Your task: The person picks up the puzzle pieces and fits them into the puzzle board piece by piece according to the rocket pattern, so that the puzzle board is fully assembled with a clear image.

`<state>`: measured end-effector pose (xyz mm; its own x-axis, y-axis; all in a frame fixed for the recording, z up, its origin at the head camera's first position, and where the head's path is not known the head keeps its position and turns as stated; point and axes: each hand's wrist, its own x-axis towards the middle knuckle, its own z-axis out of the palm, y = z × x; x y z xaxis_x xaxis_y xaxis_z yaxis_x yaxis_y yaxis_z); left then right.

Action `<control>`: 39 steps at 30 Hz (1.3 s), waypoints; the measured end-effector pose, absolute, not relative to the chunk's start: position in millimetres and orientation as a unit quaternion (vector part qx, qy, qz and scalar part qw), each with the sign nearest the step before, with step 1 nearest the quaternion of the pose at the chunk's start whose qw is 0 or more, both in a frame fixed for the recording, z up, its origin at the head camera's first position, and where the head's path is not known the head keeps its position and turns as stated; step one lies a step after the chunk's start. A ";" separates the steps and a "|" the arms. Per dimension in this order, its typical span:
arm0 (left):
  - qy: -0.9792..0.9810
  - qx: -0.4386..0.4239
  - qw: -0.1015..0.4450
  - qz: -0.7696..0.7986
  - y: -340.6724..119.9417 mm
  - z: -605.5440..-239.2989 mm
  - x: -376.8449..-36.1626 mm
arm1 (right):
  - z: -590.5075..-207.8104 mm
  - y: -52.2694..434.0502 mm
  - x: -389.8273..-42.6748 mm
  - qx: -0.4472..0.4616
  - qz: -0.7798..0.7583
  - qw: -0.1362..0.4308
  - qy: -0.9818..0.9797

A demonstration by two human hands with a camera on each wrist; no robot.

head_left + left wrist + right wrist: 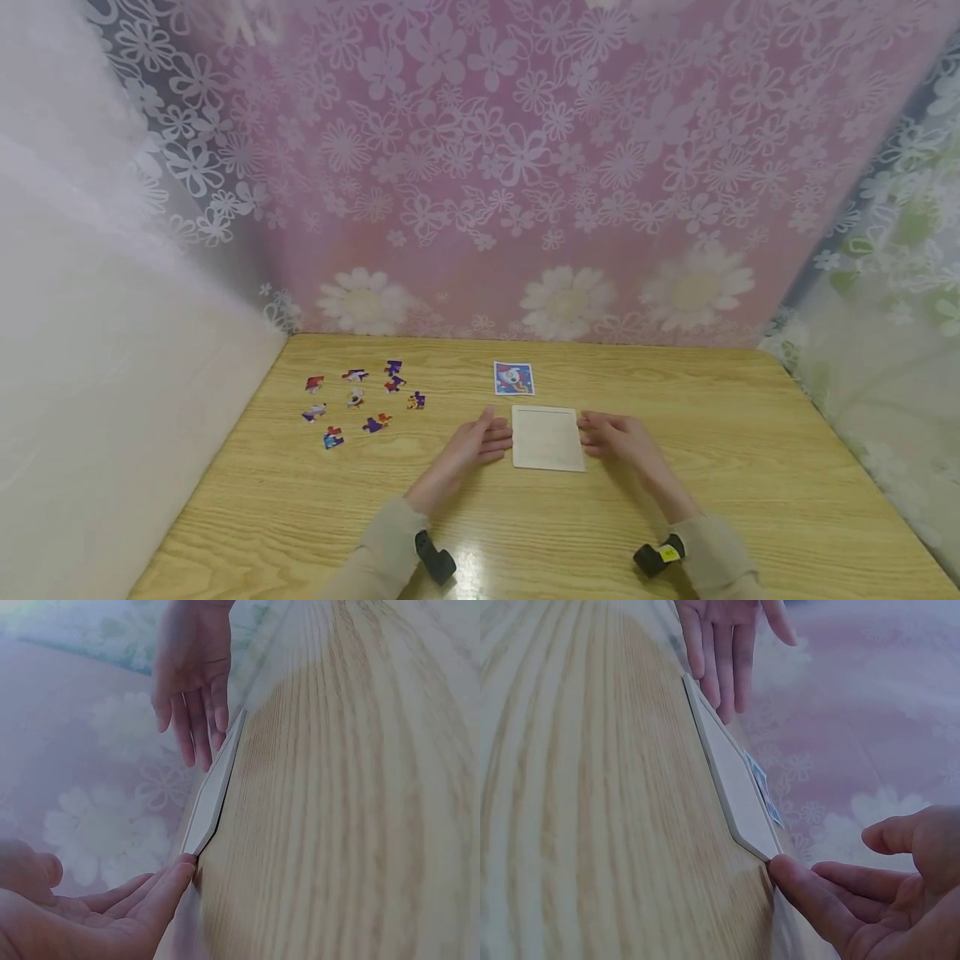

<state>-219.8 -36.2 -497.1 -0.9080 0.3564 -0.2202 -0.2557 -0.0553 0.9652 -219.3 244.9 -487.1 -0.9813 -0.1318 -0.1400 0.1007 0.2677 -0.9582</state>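
Observation:
A square, pale puzzle tray (548,438) with a raised rim lies flat on the table. My left hand (476,443) is at its left side, fingers extended and fingertips right at the edge. On the opposite side my right hand (617,439) has its fingertips at the right edge. In the left wrist view the left fingers (161,896) are fairly straight against the tray's rim (217,787), thumb apart. The right wrist view has the right fingers (810,896) stretched to the near corner of the tray (731,780), with the thumb raised.
Several loose jigsaw pieces (377,422) are scattered at the left of the wooden table (675,500). A small square picture card (513,378) with a cartoon figure lies just behind the tray. Floral curtains (517,167) enclose the table at the back and sides.

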 end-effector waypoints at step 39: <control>0.675 0.052 0.212 0.705 -85.3 -495.9 -218.9 | -484.7 205.6 -226.8 -0.027 -0.619 0.131 0.774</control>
<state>-218.9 -85.3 -495.9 -0.9051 0.3684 -0.2123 -0.2280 0.0009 0.9737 -226.8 205.6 -484.7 -0.9644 -0.2041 -0.1682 0.1190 0.2332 -0.9651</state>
